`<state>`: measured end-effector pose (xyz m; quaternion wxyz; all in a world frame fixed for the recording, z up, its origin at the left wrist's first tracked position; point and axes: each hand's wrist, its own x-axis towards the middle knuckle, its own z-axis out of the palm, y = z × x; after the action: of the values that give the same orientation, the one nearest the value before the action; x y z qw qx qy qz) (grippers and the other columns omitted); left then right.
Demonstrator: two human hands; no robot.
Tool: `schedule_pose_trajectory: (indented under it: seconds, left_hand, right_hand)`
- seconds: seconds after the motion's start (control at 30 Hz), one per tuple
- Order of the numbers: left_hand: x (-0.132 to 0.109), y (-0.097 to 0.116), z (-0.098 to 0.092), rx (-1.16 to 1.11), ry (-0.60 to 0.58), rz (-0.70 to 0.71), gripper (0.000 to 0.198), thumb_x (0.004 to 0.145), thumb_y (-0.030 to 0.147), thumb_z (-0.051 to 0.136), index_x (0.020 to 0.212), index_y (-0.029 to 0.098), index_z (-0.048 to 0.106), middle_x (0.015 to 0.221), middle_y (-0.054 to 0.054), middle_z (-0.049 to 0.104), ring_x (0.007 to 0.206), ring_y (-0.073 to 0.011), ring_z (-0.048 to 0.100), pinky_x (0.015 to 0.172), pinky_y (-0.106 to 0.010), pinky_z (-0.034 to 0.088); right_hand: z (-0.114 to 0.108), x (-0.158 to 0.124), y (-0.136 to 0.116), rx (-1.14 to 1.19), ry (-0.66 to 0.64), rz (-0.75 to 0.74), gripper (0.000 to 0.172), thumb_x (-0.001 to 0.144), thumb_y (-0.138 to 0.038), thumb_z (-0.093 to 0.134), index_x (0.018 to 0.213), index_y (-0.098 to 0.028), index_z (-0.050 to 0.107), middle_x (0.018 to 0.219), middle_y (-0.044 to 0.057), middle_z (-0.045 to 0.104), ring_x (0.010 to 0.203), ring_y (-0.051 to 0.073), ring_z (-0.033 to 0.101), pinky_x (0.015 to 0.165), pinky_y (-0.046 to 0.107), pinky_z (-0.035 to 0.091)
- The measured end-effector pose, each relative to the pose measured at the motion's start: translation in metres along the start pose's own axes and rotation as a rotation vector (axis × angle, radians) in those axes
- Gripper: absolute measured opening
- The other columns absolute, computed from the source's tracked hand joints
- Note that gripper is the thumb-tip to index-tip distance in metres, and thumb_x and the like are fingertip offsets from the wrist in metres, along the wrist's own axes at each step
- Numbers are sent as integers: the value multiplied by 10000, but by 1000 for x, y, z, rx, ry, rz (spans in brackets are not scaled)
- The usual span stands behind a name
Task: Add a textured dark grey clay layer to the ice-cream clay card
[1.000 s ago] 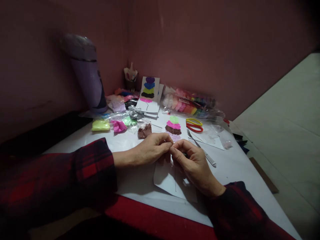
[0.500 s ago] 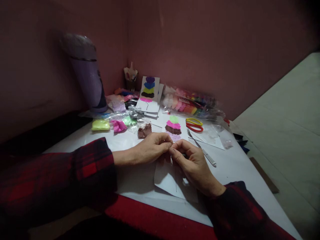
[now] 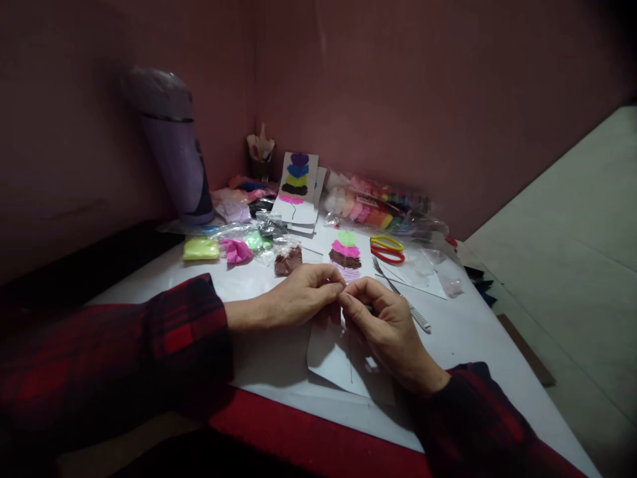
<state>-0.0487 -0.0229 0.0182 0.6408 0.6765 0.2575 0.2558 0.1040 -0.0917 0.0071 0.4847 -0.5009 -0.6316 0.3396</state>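
My left hand [image 3: 303, 293] and my right hand [image 3: 385, 325] meet fingertip to fingertip above a white paper sheet [image 3: 331, 358]. Both are pinched closed, and whatever sits between the fingers is too small or hidden to name. A thin dark line runs down the lower part of the sheet. Just beyond my fingers, the sheet carries bands of textured clay [image 3: 345, 255] in green, pink, brown and lilac. To the right of my right hand lies a fork [image 3: 418, 317], its tines pointing away. A brown clay lump [image 3: 288, 261] in plastic rests past my left hand.
Yellow clay [image 3: 200, 249] and pink clay [image 3: 236, 251] lie at left. Scissors [image 3: 387, 249] with red and yellow handles sit beyond the fork. Behind are a finished-looking layered card [image 3: 297, 182], bagged clay [image 3: 371, 206], a purple tumbler [image 3: 176, 153] and a small cup of sticks [image 3: 261, 159].
Almost nothing differs. Both hands stay pinched together over the sheet, with at most a very slight shift to the right.
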Motion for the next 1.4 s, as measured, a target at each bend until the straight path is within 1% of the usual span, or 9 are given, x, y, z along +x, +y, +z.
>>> schedule_pose_trajectory:
  seconds: [0.2, 0.47, 0.7, 0.83, 0.93, 1.2, 1.4]
  left_hand:
    - [1, -4, -1, -11, -26, 22, 139, 831, 271, 514, 770, 146, 515, 586, -4, 578, 488, -102, 524, 485, -212, 401]
    - [1, -4, -2, 3, -17, 65, 198, 828, 339, 533, 788, 144, 527, 624, -20, 599, 541, -110, 552, 521, -219, 413]
    - [-1, 2, 0, 17, 7, 45, 138, 859, 249, 477, 775, 146, 516, 609, -8, 585, 528, -101, 536, 538, -222, 421]
    - [-1, 3, 1, 14, 47, 47, 123, 858, 215, 479, 768, 143, 523, 602, 4, 572, 514, -92, 520, 525, -212, 415]
    - [-1, 3, 1, 22, 65, 48, 121, 854, 203, 488, 762, 139, 532, 598, 10, 565, 511, -88, 514, 518, -205, 409]
    - [-2, 3, 0, 10, 58, 47, 123, 852, 201, 496, 755, 140, 539, 605, 8, 570, 518, -88, 518, 518, -203, 406]
    - [-1, 3, 1, 34, 68, 48, 131, 859, 183, 486, 748, 136, 539, 602, 9, 562, 524, -88, 516, 526, -207, 404]
  right_hand:
    - [0, 0, 2, 72, 4, 11, 202, 908, -340, 606, 786, -184, 566, 568, -63, 520, 431, 49, 403, 390, 188, 304]
    - [1, 0, 4, 80, 8, 20, 200, 912, -347, 602, 799, -188, 559, 559, -64, 522, 421, 49, 410, 378, 181, 302]
    - [1, 0, 3, 61, -7, 26, 178, 918, -334, 586, 817, -192, 554, 570, -64, 527, 422, 50, 416, 377, 182, 298]
    - [1, 1, 2, 24, -15, 34, 164, 913, -319, 586, 820, -190, 546, 568, -62, 527, 424, 54, 412, 379, 187, 293]
    - [1, 0, 0, 8, -18, 41, 174, 909, -332, 587, 817, -189, 551, 569, -57, 530, 427, 61, 414, 381, 193, 297]
    - [1, 1, -1, 3, -16, 40, 224, 902, -385, 594, 796, -190, 564, 573, -45, 538, 419, 69, 408, 375, 207, 295]
    - [1, 1, -1, -8, -19, 24, 227, 901, -386, 596, 788, -191, 567, 562, -48, 531, 427, 75, 411, 389, 214, 309]
